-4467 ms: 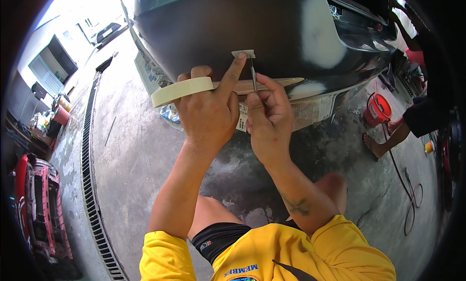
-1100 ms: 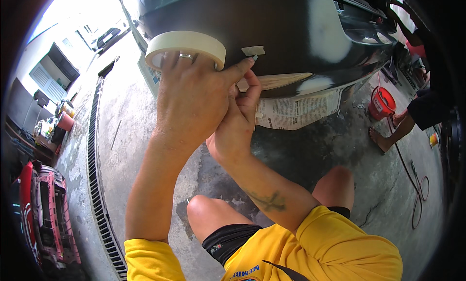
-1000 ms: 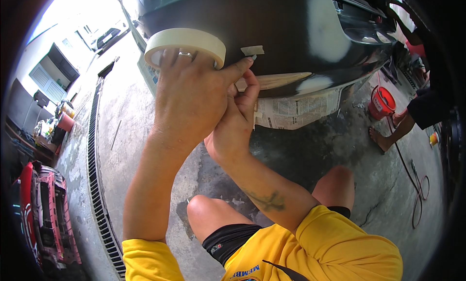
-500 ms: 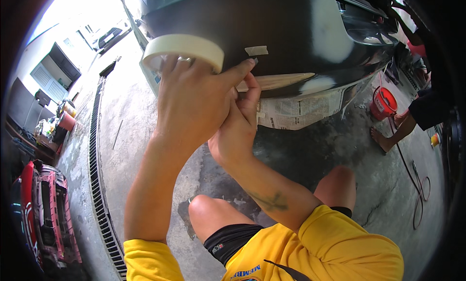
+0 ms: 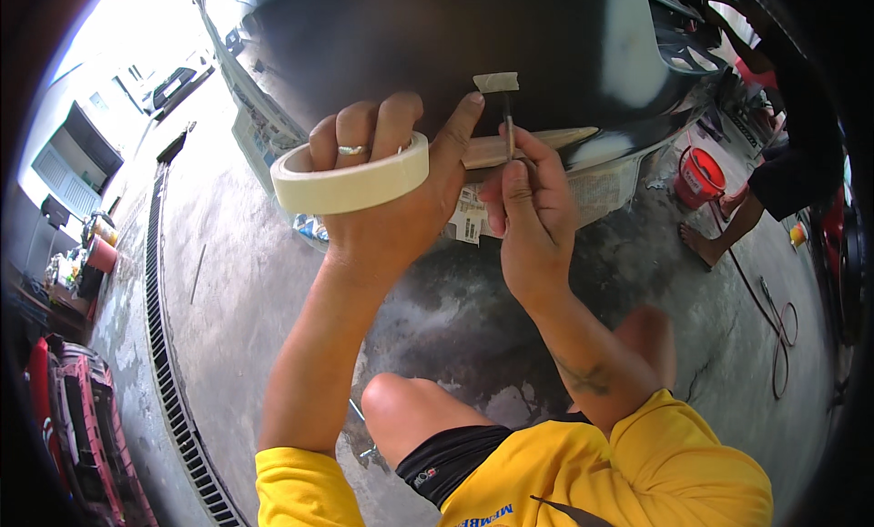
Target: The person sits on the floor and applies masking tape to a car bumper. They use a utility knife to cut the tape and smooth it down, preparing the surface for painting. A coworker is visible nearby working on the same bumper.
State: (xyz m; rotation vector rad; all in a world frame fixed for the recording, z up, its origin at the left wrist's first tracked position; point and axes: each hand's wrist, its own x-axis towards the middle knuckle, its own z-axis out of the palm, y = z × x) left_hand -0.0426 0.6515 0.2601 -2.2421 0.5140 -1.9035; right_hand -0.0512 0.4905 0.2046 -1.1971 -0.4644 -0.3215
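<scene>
My left hand [image 5: 387,163] carries a wide roll of cream masking tape [image 5: 350,186], hooked over its bent fingers. Its forefinger stretches to the dark car bumper [image 5: 410,54], the tip just below a short strip of masking tape [image 5: 496,82] stuck there. Between thumb and fingers, my right hand [image 5: 537,208] pinches a slim, pen-like tool [image 5: 509,136] that points up at the strip; its exact kind I cannot make out. Below both hands runs a tan, tapered panel [image 5: 569,141] on the bumper, and printed newspaper [image 5: 596,195] hangs under it.
At the right stand a red bucket [image 5: 699,177] and another person's bare leg [image 5: 728,231], with a thin hose [image 5: 756,295] on the concrete. A drain grate [image 5: 168,363] runs along the left, beside a red and pink bumper part [image 5: 91,418].
My right hand has come out from behind my left and moved right, showing the slim tool. The tape roll has tipped and lowered, now in front of my left fingers.
</scene>
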